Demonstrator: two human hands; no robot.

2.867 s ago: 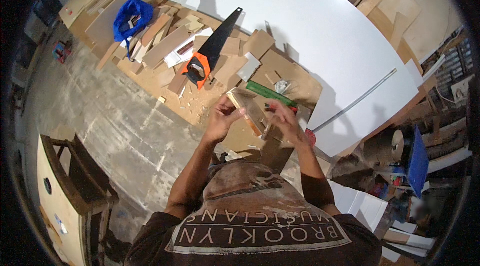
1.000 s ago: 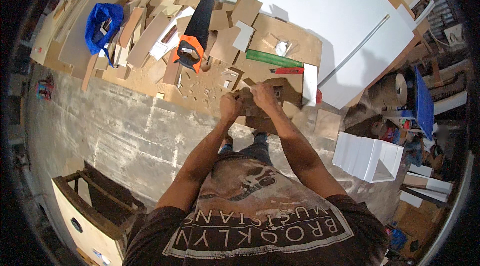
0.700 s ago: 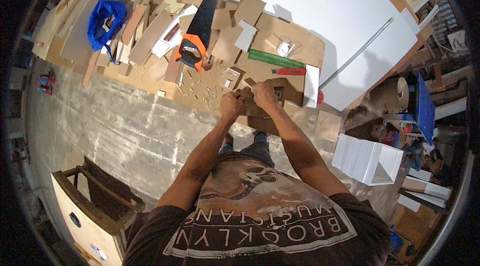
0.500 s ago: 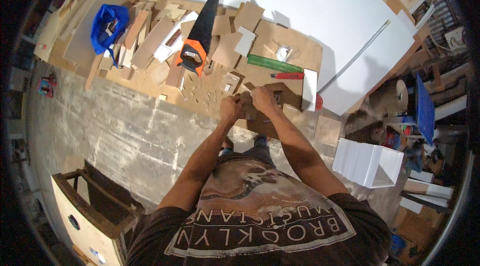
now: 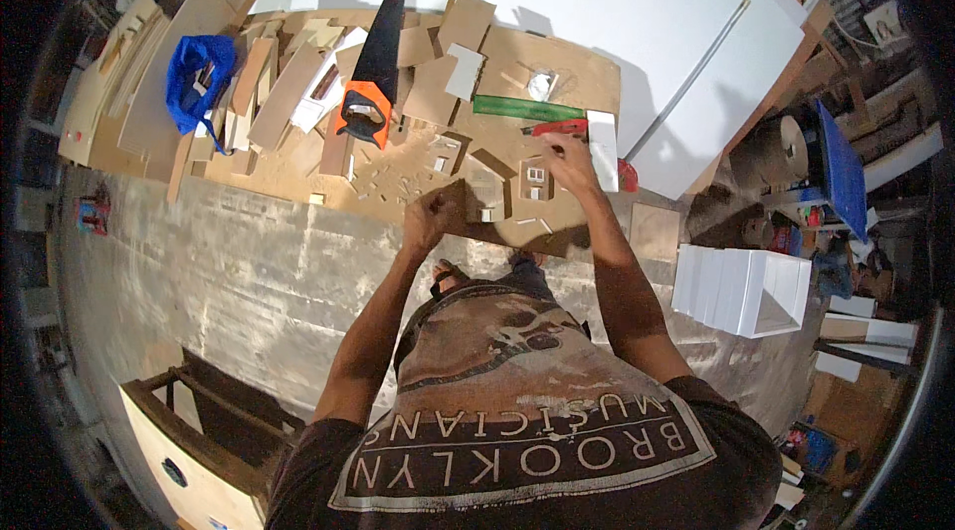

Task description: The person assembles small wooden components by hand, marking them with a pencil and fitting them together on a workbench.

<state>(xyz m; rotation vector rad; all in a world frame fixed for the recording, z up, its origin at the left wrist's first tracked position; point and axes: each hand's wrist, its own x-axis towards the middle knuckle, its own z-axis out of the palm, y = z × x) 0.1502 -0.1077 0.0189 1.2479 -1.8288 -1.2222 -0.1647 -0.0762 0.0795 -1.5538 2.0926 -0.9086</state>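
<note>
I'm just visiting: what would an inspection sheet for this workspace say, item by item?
Surface: brown work surface, with crumbs and shavings.
Job's things: red cutter beside a green strip; small wooden piece with white parts between the hands.
Clutter: wood offcuts, orange-handled saw, blue bag.
Hands: left hand at the near edge, grip unclear; right hand at the cutter, contact unclear.
Cables: nothing seen for certain.
Surroundings: concrete floor; white box on the right.

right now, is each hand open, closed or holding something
Left hand: curled; cannot tell if it holds anything.
Right hand: at the red cutter; cannot tell if gripping.
</note>
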